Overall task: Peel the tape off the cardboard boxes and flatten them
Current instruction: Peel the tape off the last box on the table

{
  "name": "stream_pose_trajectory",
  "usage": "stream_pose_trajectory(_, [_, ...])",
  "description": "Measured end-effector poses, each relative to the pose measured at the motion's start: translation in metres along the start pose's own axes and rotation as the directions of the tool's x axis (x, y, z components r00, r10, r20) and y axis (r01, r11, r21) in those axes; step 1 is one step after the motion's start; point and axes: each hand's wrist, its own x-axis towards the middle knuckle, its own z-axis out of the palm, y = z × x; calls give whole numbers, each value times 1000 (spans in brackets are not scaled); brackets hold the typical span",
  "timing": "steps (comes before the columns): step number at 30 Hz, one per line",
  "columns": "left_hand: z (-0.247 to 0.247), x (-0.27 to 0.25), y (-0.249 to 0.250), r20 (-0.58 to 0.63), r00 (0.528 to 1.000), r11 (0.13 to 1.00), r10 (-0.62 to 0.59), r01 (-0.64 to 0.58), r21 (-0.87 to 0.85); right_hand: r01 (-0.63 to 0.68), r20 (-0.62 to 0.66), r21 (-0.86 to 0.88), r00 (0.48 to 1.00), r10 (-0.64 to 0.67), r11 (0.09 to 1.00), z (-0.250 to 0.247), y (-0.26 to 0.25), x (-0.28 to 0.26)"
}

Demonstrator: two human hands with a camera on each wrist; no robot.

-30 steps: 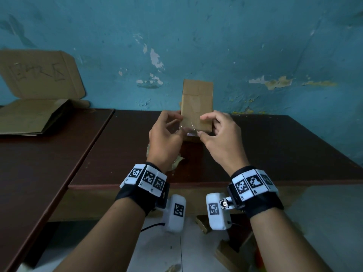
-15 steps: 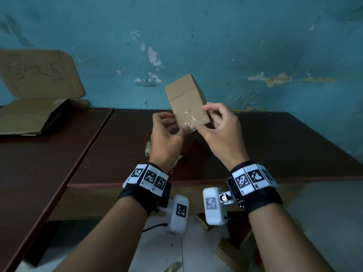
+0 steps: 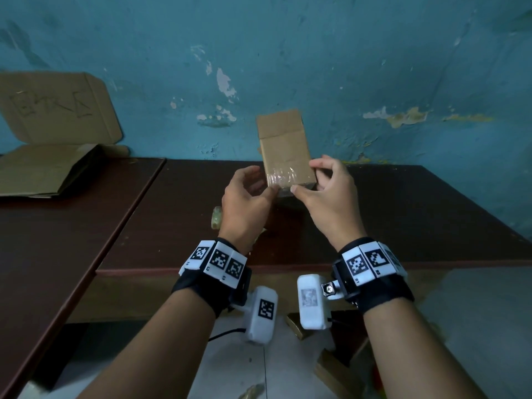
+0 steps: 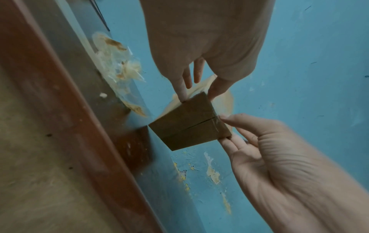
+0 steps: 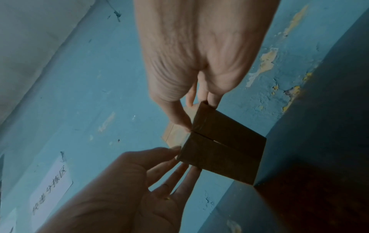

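A small brown cardboard box (image 3: 283, 145) is held in the air above the dark table (image 3: 403, 211), tilted slightly left. Clear tape (image 3: 282, 178) wraps its lower end and runs over the flap seam (image 4: 199, 124). My left hand (image 3: 266, 187) pinches the box's lower left corner between thumb and fingers (image 4: 197, 96). My right hand (image 3: 305, 180) holds the lower right side, fingers behind the box. Its thumb tip rests at the tape's end on the seam (image 5: 187, 126). In the right wrist view the left hand (image 5: 184, 157) comes in from below the box (image 5: 223, 145).
A crumpled wad of peeled tape (image 3: 216, 218) lies on the table near my left wrist. On the left table (image 3: 57, 240) lies flattened cardboard (image 3: 43, 171), with another sheet (image 3: 57, 108) leaning on the blue wall. Cardboard scraps (image 3: 336, 370) lie on the floor under the table's front edge.
The box stood upright, tipped to the left, and now leans less. Both hands kept hold of its lower end and shifted their fingers on the taped part.
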Motion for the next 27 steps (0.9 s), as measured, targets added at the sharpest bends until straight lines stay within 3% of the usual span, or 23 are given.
stream_pose_trajectory(6, [-2,0,2,41,998,996,40,-43,78,-110,-4,152,994,112,982,5,8,1])
stream_pose_trajectory(12, [-1,-2,0,35,998,965,48,-55,258,-121,9,192,993,122,974,12,7,-3])
stream_pose_trajectory(16, [4,-5,-1,85,992,996,-89,87,29,-99,-51,189,992,111,977,15,3,-3])
stream_pose_trajectory(21, [9,-6,2,127,972,961,-196,216,-175,-89,-74,115,992,98,989,12,4,-2])
stream_pose_trajectory(27, [9,-12,9,183,967,941,-178,222,-255,-83,-71,77,994,88,994,10,6,0])
